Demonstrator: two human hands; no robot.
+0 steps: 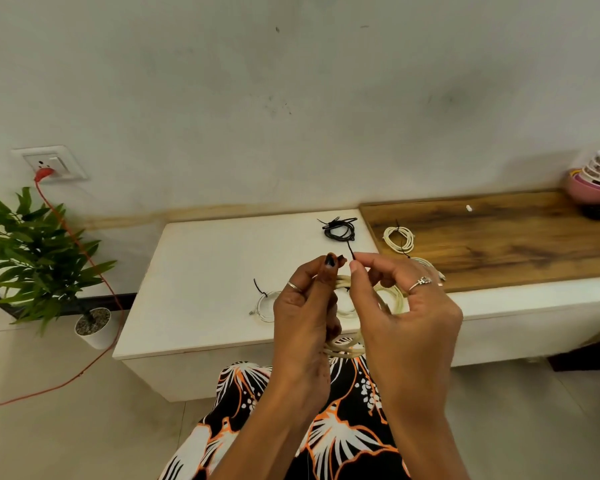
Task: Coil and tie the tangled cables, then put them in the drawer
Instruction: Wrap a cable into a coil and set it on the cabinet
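Between my hands, above the front of the white cabinet top [205,271], hangs a coiled cream cable [347,348]. My left hand [309,317] grips the coil and holds the head of a thin black tie near its thumb. The tie's free end [351,252] is pinched between thumb and forefinger of my right hand [406,306]. A tied black cable coil [340,230] lies at the back of the white top. A tied cream coil [399,239] rests on the wooden board [499,237]. A pale tied coil [267,304] lies left of my hands. No drawer is visible.
A potted plant [35,251] stands on the floor at the left, with a red cord [94,271] running from a wall socket [49,164] past it. Stacked bowls [596,178] sit at the far right of the board. A small white piece [469,208] lies on the wood.
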